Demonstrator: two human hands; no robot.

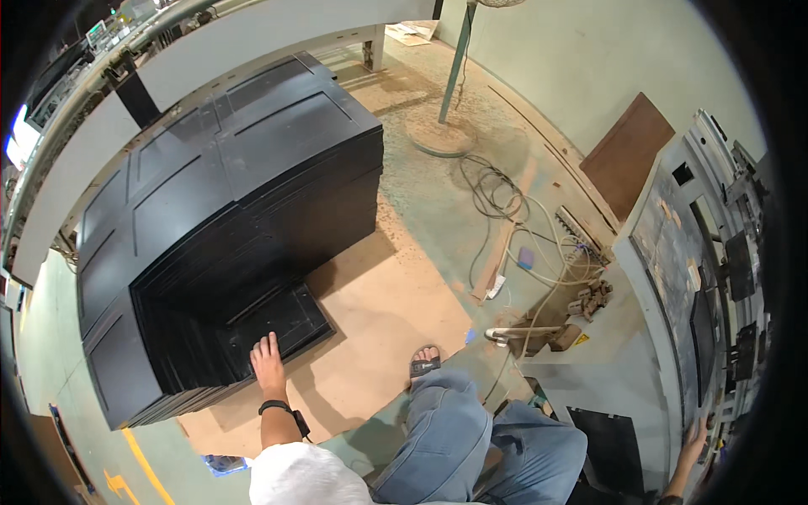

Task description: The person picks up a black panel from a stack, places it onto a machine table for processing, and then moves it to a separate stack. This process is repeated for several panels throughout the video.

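My left hand (pixel 268 364), a dark band on its wrist, reaches to the edge of a low pile of black panels (pixel 290 324). Its fingers are stretched out with nothing gripped in them. Tall stacks of black, flat panels with recessed frames (pixel 290 126) rise around that low pile on the left and far sides. At the far right, my right hand (pixel 695 442) rests against the side edge of a grey machine (pixel 627 353). Its fingers look extended, partly seen near the dark rim of the picture, and I make out nothing held.
A brown board (pixel 404 295) lies under the stacks. Loose cables (pixel 497 198) and a power strip (pixel 497 288) trail over the dusty floor. Beyond stands a pole on a round base (pixel 440 139). A brown panel (pixel 627 156) leans on the wall; a long white-sided machine (pixel 278 46) runs behind.
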